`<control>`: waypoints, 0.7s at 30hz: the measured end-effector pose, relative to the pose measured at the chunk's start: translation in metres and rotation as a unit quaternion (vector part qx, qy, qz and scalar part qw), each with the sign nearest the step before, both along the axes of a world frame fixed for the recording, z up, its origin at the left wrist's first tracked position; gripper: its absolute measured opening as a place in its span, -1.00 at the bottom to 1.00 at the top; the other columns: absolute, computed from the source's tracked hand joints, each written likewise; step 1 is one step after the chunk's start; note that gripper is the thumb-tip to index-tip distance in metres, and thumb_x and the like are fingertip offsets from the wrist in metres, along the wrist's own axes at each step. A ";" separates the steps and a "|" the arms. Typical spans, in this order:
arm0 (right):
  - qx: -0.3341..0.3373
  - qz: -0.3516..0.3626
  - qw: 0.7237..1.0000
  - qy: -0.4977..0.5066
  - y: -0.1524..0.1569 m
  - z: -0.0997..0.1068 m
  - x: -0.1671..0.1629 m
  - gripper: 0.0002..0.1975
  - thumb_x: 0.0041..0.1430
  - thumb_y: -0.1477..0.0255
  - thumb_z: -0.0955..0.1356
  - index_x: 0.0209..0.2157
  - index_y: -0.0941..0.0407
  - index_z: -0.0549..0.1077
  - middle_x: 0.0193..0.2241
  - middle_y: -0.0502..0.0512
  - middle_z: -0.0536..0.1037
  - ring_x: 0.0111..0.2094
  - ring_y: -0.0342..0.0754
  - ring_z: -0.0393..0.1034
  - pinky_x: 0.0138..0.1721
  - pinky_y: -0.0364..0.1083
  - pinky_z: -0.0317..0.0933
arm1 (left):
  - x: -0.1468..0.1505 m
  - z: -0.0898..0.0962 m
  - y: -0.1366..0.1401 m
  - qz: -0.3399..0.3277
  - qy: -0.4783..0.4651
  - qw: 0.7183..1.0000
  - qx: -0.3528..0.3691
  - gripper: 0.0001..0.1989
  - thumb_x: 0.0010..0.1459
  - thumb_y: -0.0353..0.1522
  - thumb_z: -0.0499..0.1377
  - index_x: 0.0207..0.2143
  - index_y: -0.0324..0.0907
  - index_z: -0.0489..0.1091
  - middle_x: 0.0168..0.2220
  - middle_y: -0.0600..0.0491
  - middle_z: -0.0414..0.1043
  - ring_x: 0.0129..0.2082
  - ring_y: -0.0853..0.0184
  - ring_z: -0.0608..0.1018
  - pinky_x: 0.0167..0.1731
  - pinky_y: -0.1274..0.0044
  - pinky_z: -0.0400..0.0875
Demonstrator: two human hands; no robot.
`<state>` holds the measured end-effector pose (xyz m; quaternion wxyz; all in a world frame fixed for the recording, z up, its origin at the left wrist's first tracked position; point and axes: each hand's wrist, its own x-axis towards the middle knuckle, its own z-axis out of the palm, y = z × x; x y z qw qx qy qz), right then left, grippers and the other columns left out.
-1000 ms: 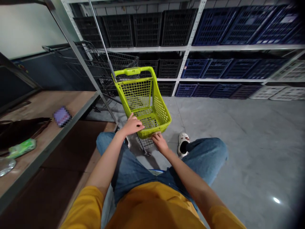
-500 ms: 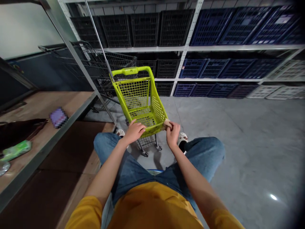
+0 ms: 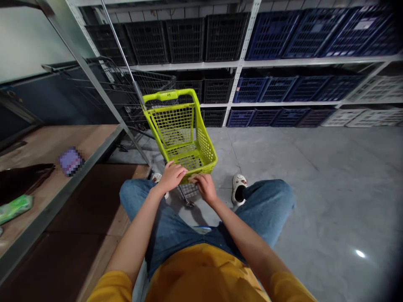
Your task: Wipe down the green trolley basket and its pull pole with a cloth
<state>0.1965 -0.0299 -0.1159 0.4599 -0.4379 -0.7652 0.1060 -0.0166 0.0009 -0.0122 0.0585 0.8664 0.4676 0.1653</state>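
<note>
In front of me stands a small lime-green shopping cart (image 3: 204, 144) with a grid basket and metal legs, its near end between my knees. My left hand (image 3: 171, 177) grips the left part of the basket's near rim, fingers lying over the edge. Close beside it, my right hand (image 3: 205, 186) is closed on a small beige cloth (image 3: 192, 178), pressed against the outside of the near panel just under the rim. Most of the cloth is hidden by the fingers.
At left is a wooden shelf unit (image 3: 103, 133) with a green packet (image 3: 17, 208) and a blurred purple item (image 3: 71, 161). A dark wire cart (image 3: 147, 84) stands behind the green one. Racks of black crates (image 3: 185, 40) and blue crates (image 3: 273, 35) line the back.
My right hand has slid the cloth leftward from the basket's near right corner to the middle of the near panel. My left hand stays on the rim. The view has shifted slightly.
</note>
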 end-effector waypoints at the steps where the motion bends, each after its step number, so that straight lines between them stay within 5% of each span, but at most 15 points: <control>1: 0.007 -0.034 0.999 0.019 0.006 0.003 0.017 -0.73 0.29 0.52 0.21 -0.08 0.06 0.46 -0.13 0.19 0.49 -0.06 0.07 0.32 0.00 0.07 0.26 | 0.000 0.001 0.000 0.001 -0.004 1.000 -0.003 -0.72 0.37 -0.29 -0.04 -0.19 -0.03 0.48 -0.23 0.11 0.56 -0.15 0.31 0.54 0.29 0.23 0.00; 4: 0.016 -0.162 0.983 0.080 0.024 0.013 0.058 -0.78 0.24 0.54 0.21 -0.18 0.09 0.46 -0.23 0.17 0.48 -0.12 0.09 0.30 -0.04 0.09 0.24 | 0.002 0.004 -0.001 -0.001 -0.013 1.000 -0.006 -0.74 0.36 -0.29 -0.01 -0.21 -0.05 0.48 -0.25 0.11 0.56 -0.16 0.31 0.54 0.28 0.23 0.01; 7: 0.005 -0.220 0.968 0.123 0.032 0.017 0.063 -0.80 0.19 0.54 0.22 -0.22 0.10 0.44 -0.26 0.16 0.44 -0.14 0.08 0.29 -0.07 0.08 0.25 | 0.004 0.006 -0.002 -0.001 -0.017 1.000 -0.008 -0.74 0.36 -0.29 -0.01 -0.23 -0.05 0.47 -0.26 0.11 0.56 -0.18 0.31 0.54 0.26 0.22 0.03; 16: -0.048 -0.045 0.993 0.095 -0.004 -0.013 -0.040 -0.75 0.23 0.57 0.20 -0.17 0.07 0.45 -0.17 0.18 0.47 -0.07 0.06 0.33 -0.01 0.05 0.27 | -0.007 0.004 0.002 0.012 -0.004 1.000 0.005 -0.76 0.36 -0.29 -0.01 -0.24 -0.03 0.46 -0.26 0.12 0.56 -0.17 0.31 0.53 0.27 0.24 0.02; 21: -0.042 -0.041 0.995 0.085 0.001 -0.015 -0.022 -0.77 0.22 0.56 0.21 -0.19 0.07 0.44 -0.19 0.16 0.45 -0.08 0.05 0.32 -0.01 0.05 0.26 | -0.012 0.004 0.006 0.012 0.001 1.000 -0.004 -0.84 0.28 -0.22 0.12 -0.26 -0.05 0.46 -0.30 0.13 0.54 -0.19 0.29 0.54 0.26 0.23 0.03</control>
